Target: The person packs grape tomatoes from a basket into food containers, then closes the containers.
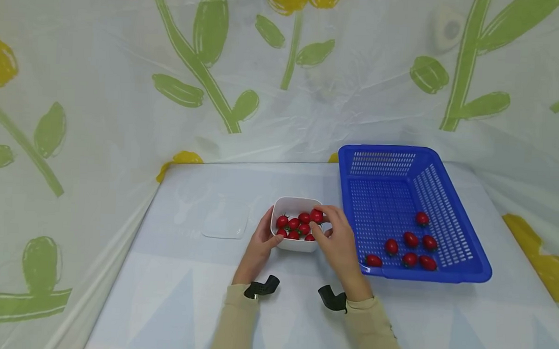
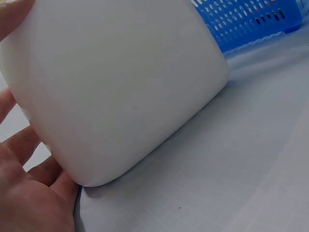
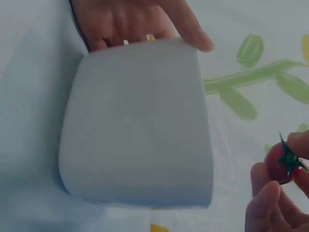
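A white square container [image 1: 296,245] holding several red cherry tomatoes [image 1: 293,224] stands in the middle of the table. My left hand [image 1: 258,245] grips its left side, thumb over the rim and fingers spread along the outer wall. At the container's right rim, my right hand [image 1: 338,243] pinches one cherry tomato [image 3: 278,166] between thumb and fingers. In the right wrist view this tomato shows its green calyx and sits above the rim's level. The container's plain outer wall [image 2: 120,96] fills much of the left wrist view, which hides its contents.
To the right stands a blue plastic basket [image 1: 463,217] with slotted walls and several cherry tomatoes [image 1: 411,239] near its front. A transparent lid [image 1: 225,228] lies left of the container. Behind the table hangs a white sheet [image 1: 356,105] printed with flowers.
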`<action>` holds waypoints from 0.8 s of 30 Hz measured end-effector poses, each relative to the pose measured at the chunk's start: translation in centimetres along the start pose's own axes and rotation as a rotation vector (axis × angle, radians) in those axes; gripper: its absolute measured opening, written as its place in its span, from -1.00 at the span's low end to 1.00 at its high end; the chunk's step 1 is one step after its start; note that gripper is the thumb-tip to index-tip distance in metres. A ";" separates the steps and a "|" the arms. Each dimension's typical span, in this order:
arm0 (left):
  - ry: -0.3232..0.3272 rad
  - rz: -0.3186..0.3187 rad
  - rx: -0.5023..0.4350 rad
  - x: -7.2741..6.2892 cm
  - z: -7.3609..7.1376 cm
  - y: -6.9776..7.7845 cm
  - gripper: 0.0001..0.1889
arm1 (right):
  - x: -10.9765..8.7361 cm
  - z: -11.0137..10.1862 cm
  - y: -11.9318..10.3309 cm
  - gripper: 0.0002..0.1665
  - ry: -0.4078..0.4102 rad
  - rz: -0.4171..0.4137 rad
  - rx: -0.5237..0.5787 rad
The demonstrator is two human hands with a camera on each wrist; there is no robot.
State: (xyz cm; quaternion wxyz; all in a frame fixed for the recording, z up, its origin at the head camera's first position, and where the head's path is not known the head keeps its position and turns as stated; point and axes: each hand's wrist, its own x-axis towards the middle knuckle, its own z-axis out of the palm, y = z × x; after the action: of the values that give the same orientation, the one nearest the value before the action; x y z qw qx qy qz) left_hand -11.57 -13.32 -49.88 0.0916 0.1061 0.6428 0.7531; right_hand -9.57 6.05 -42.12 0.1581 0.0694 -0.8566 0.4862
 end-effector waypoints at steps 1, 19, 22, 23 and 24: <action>0.001 0.000 0.003 0.0 0.0 0.0 -0.28 | 0.0 0.3 0.0 -0.57 0.002 -0.008 0.002; 0.010 0.002 -0.025 0.8 -0.6 -1.8 -0.29 | -0.3 3.3 1.7 -0.60 0.137 -0.050 -0.106; 0.007 0.004 -0.026 0.8 -0.6 -1.8 -0.28 | -0.3 3.4 2.2 -0.60 0.141 -0.052 -0.125; 0.006 0.006 -0.028 0.7 -0.6 -1.8 -0.28 | -0.3 3.5 2.3 -0.60 0.144 -0.056 -0.131; 0.006 0.008 -0.034 0.7 -0.6 -1.8 -0.28 | -0.4 3.5 2.4 -0.60 0.149 -0.064 -0.139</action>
State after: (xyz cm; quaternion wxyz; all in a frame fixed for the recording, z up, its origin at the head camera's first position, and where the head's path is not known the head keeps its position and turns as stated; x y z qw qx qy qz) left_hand -12.39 -13.43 -51.70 0.0888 0.1049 0.6299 0.7644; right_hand -10.61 4.26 -45.85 0.2412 0.0490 -0.8716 0.4240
